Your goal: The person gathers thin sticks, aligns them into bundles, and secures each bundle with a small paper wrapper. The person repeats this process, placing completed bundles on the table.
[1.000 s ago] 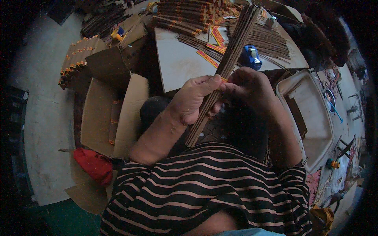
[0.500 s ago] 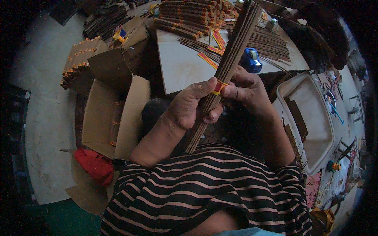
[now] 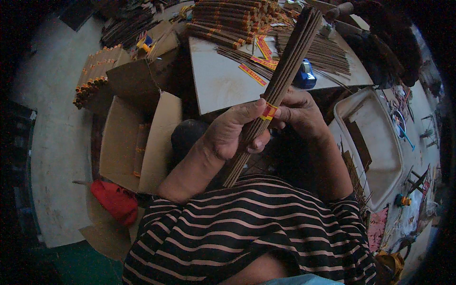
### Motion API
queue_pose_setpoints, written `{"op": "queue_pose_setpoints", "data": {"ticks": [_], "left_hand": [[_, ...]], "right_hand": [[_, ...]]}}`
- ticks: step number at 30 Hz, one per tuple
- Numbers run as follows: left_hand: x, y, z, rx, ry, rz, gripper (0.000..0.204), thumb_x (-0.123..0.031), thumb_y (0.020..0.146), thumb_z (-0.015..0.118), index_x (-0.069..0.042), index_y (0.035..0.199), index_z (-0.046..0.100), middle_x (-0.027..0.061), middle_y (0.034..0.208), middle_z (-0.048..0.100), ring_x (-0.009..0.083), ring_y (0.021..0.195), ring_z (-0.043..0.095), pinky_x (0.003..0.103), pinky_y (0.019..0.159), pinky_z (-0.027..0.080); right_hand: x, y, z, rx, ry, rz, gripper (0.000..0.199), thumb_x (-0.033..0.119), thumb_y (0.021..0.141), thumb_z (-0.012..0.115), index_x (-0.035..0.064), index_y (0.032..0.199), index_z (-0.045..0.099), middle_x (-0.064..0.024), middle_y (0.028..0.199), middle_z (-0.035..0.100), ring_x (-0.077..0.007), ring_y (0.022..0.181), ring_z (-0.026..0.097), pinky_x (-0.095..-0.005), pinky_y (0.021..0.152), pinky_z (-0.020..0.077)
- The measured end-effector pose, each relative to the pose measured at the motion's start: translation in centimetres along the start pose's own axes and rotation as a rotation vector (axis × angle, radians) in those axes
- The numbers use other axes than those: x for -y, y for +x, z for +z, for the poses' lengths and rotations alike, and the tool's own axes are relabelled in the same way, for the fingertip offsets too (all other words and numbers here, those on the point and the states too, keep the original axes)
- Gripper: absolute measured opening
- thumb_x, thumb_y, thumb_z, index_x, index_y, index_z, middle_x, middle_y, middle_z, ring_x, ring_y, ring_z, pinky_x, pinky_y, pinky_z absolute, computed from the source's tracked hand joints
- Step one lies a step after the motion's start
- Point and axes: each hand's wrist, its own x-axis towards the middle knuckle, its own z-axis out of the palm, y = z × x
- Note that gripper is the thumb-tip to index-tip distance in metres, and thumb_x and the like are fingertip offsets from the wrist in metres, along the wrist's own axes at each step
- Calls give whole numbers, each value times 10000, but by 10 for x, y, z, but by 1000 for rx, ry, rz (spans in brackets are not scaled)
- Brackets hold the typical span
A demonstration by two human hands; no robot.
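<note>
The left hand (image 3: 230,126) is curling closed around a bundle of thin brown sticks (image 3: 290,66), its thumb pressing along the near side. The right hand (image 3: 301,114) is bending its fingers half closed, its thumb touching the right edge of a red-and-yellow paper band (image 3: 269,111) that is wrapping the bundle's middle; whether it is pinching the paper, I cannot tell. Matte, straight and ridged, the bundle is hanging in the air near the centre of the view, its long axis running from seven o'clock, close to the striped shirt (image 3: 247,213), up to one o'clock, above the white table (image 3: 218,78).

From left to right, banded bundles (image 3: 97,69) are lying stacked at ten o'clock. A crumpled red cloth (image 3: 114,202) is resting at eight o'clock, and an open corrugated cardboard box (image 3: 161,137) is standing at nine. On the smooth tabletop, more bundles (image 3: 225,19) are piling up at twelve; flat printed paper strips (image 3: 251,74) are lying between twelve and one, and a glossy blue tape dispenser (image 3: 307,77) is sitting between one and two. A pale, round-cornered tub (image 3: 384,142) is standing at three.
</note>
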Motion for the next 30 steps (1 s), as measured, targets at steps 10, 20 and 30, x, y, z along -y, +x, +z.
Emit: {"op": "queue_pose_setpoints", "data": {"ticks": [10, 20, 30], "left_hand": [[0, 0, -1, -6, 1, -12, 381, -365, 880, 463, -34, 1067, 499, 157, 794, 606, 141, 455, 520, 237, 391, 412], [-3, -4, 2, -91, 63, -26, 289, -333, 882, 484, -60, 951, 546, 80, 702, 587, 124, 504, 537, 204, 426, 396], [5, -5, 4, -221, 131, 12, 268, -317, 841, 558, -60, 911, 577, 56, 703, 581, 138, 538, 536, 238, 458, 426]], "right_hand": [[8, -1, 4, -26, -138, -51, 249, 53, 722, 671, -1, 962, 636, -57, 1087, 520, -171, 1027, 475, -282, 883, 380], [20, -5, 12, -15, -104, 69, 324, 113, 748, 622, -5, 1041, 550, -50, 961, 578, -143, 897, 544, -274, 820, 420], [2, -6, 25, -202, -86, 80, 351, 107, 705, 610, 2, 1031, 532, -58, 957, 575, -139, 874, 539, -275, 816, 417]]}}
